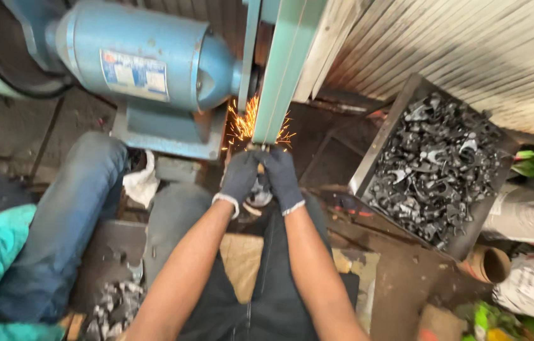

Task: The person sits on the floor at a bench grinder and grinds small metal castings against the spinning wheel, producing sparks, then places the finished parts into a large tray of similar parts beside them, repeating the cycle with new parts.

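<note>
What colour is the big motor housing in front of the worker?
Light blue; the motor housing shows best in the head view.

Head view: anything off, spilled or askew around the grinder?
Sparks fly where both gloved hands, left hand and right hand, meet the belt. Dark metal parts lie loose on the floor lower left, outside the tilted tray.

The dirty floor [20,126] under me carries everything. My blue grinder motor [147,63] stands on its base at the top. To my right sits a metal tray [368,158] heaped with dark forged parts [437,170]. A white rag [142,183] lies beside my knee, scrap pieces [112,309] lower left, a cardboard tube [491,264] lower right.
</note>
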